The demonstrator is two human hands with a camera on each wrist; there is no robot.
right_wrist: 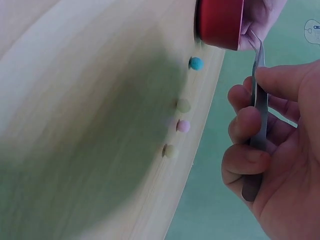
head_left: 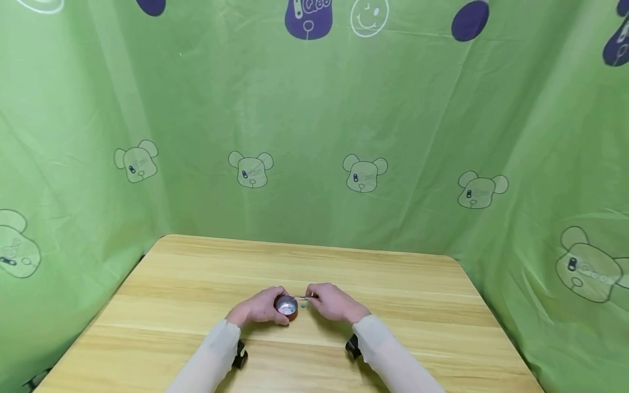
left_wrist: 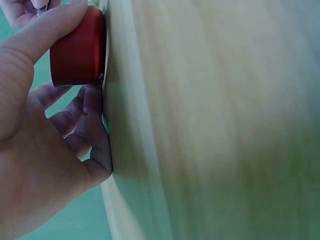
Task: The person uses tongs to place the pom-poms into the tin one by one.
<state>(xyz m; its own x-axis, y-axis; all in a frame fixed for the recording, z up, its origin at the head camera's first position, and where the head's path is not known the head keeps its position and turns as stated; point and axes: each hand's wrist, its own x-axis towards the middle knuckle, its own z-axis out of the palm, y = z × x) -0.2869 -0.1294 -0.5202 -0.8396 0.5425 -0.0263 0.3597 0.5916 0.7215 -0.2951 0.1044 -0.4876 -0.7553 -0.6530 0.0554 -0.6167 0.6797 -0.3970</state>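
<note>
My left hand [head_left: 261, 307] holds a small round red tin [left_wrist: 77, 50] on the table, thumb on one side and fingers round the other. In the head view the tin's open top faces up, with small pale and blue bits inside. My right hand [head_left: 335, 302] grips metal tweezers [right_wrist: 261, 97] between thumb and fingers. The thin bent tips reach to the tin's rim; whether they pinch anything I cannot tell. Beside the tin lies a small blue ball [right_wrist: 196, 63]. Past it, a pink ball [right_wrist: 183, 126] and pale balls [right_wrist: 170, 151] lie in a loose row.
Both hands work on a light wooden table [head_left: 393, 278]. A green curtain [head_left: 304, 109] with bear-head prints hangs behind it and along both sides. Black wrist devices [head_left: 239, 355] sit under both forearms.
</note>
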